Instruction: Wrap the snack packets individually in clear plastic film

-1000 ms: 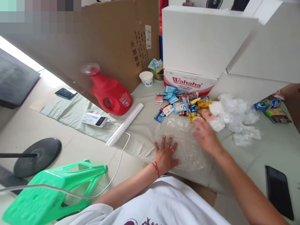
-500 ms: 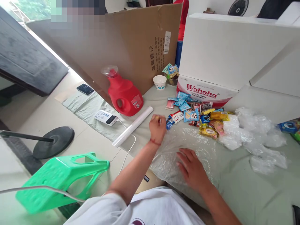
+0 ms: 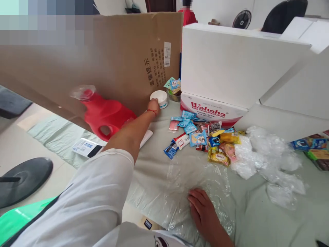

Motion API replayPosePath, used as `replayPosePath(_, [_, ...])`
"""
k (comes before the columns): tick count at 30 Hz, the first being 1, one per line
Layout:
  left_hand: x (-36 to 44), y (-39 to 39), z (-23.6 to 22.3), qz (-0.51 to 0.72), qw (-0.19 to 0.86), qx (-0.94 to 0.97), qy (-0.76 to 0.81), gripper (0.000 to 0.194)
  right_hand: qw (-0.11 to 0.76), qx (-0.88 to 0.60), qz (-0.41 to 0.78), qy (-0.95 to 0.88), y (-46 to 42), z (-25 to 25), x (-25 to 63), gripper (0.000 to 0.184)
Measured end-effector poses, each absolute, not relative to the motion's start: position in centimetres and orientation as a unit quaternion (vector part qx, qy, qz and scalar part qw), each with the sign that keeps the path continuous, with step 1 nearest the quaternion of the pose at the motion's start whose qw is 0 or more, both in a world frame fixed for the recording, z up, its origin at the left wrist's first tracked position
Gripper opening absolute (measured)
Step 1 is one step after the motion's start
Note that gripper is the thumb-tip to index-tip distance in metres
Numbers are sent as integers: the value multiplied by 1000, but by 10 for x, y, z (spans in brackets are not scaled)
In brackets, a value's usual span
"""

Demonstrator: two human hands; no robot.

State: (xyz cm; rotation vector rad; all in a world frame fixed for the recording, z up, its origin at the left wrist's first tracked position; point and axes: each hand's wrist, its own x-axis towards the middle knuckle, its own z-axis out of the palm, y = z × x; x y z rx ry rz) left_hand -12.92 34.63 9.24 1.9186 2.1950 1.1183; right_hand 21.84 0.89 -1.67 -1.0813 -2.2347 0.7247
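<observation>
A pale green cloth covers the surface (image 3: 262, 226), with a brown cardboard panel (image 3: 120, 65) and white boxes (image 3: 223, 61) standing along its far edge. The white paper cup (image 3: 162, 101) stands upright near that edge, by the foot of the panel and just beside a clear snack bowl (image 3: 174, 97); its axis is vertical, mouth up. The left hand (image 3: 155, 107) is by far the nearer: its fingers meet the near left side of the rim, so the cup lies beyond them and slightly right. Whether they are clenched on it I cannot tell. That arm stretches forward past the red jug (image 3: 102, 115). The right hand (image 3: 204, 214) rests palm down toward the near edge on clear plastic film (image 3: 218, 185), fingers together and bent; any pinch is hidden.
</observation>
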Motion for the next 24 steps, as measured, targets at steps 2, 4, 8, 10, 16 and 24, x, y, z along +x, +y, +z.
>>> replayPosePath(2, [-125,339,92,340,28,626,701,40,268,-400,292,-826,12,-4,220,48])
replayPosePath(4, [-118,324,91,324,38,648,689,32,272,-397,308,-821,15,11,225,48])
replayPosePath(8, [-97,263,94,292,50,737,608,30,288,-391,340,-805,21,52,243,57])
replayPosePath(10, [-83,222,101,270,67,784,555,31,291,-384,345,-805,27,76,253,62])
replayPosePath(16, [-19,123,131,155,57,929,331,31,360,-436,194,-801,56,136,262,46])
replayPosePath(24, [45,64,128,136,6,978,158,24,-26,-459,241,-855,86,128,243,34])
